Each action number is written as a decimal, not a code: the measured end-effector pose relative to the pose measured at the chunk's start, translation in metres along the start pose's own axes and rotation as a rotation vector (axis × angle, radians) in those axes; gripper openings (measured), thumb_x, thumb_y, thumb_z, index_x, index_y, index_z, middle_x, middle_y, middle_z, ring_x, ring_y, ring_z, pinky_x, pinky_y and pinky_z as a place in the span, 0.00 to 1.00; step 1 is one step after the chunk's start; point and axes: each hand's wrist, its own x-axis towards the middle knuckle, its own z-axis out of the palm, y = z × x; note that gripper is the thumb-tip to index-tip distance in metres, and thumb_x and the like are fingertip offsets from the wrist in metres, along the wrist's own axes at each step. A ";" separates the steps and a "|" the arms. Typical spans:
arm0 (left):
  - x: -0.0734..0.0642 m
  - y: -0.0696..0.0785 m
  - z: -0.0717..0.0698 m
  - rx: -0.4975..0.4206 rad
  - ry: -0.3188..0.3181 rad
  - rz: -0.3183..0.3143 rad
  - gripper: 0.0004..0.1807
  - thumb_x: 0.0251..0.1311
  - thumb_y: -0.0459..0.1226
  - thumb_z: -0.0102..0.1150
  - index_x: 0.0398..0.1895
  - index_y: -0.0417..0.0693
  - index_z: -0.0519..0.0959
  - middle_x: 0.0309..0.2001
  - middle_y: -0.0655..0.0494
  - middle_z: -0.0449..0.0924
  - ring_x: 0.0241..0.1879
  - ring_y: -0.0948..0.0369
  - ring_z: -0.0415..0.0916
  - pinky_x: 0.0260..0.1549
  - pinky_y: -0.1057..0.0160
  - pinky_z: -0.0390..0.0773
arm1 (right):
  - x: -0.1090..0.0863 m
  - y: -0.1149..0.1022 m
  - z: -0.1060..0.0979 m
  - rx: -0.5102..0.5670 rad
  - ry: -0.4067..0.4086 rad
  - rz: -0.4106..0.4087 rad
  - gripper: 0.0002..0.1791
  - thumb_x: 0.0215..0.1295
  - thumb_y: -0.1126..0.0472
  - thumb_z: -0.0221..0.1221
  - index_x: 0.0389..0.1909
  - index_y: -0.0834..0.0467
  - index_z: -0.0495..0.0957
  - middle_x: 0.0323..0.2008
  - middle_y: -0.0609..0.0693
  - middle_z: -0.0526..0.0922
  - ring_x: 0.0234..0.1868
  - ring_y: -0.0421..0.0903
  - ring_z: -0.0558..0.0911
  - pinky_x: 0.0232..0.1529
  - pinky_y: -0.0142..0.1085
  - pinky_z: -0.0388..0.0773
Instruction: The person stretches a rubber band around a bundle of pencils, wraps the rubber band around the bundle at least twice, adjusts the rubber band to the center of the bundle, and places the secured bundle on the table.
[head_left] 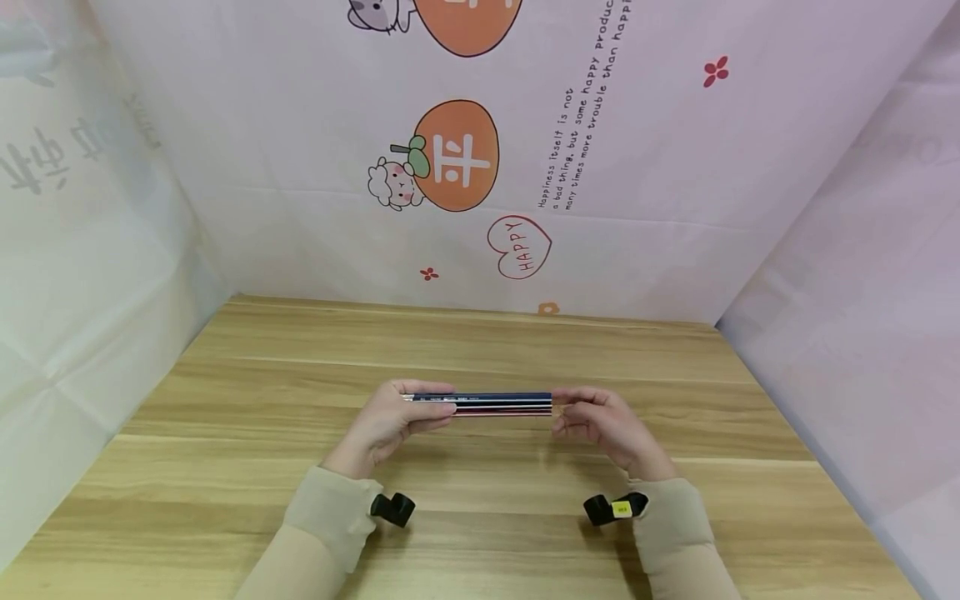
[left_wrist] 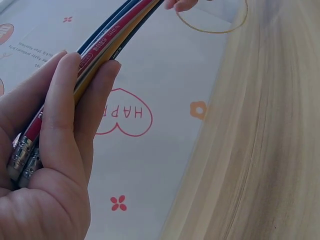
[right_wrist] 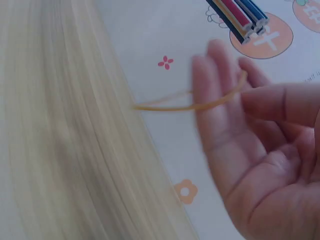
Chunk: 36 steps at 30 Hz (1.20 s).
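A bundle of several pencils (head_left: 502, 404), dark blue, red and yellow, lies level in my left hand (head_left: 386, 423), which grips it near the left end. In the left wrist view, metal ferrules with erasers (left_wrist: 21, 154) show by the palm. My right hand (head_left: 606, 423) is at the bundle's other end. Between its thumb and fingers it pinches a thin yellow rubber band (right_wrist: 165, 108), which hangs out as a loose loop. In the right wrist view the flat, unsharpened pencil ends stand a little apart from the fingertips.
Below the hands is a wood-grain table (head_left: 480, 517). A white printed sheet (head_left: 637, 250) covers the wall behind it, and pale sheets hang at the left and right sides. Each wrist wears a cuff with a small black camera (head_left: 393, 508).
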 end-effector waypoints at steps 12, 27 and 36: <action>-0.002 0.002 -0.001 0.017 -0.017 0.022 0.29 0.57 0.24 0.65 0.61 0.20 0.69 0.56 0.35 0.79 0.42 0.59 0.86 0.50 0.61 0.86 | 0.001 -0.007 0.008 0.116 0.147 -0.028 0.12 0.70 0.67 0.57 0.51 0.52 0.72 0.45 0.40 0.88 0.28 0.36 0.84 0.16 0.21 0.73; -0.002 0.002 -0.001 0.011 -0.013 0.022 0.28 0.57 0.24 0.65 0.61 0.21 0.70 0.50 0.43 0.83 0.43 0.58 0.86 0.53 0.57 0.84 | 0.002 -0.009 0.014 0.100 0.079 -0.102 0.16 0.77 0.57 0.51 0.56 0.61 0.78 0.51 0.42 0.85 0.49 0.40 0.85 0.54 0.34 0.85; -0.002 0.002 0.003 -0.018 -0.014 0.017 0.26 0.58 0.24 0.65 0.60 0.22 0.71 0.55 0.32 0.78 0.42 0.57 0.86 0.48 0.62 0.87 | 0.001 -0.012 0.027 0.071 -0.036 -0.209 0.24 0.71 0.68 0.55 0.67 0.63 0.67 0.61 0.41 0.78 0.59 0.39 0.79 0.56 0.41 0.85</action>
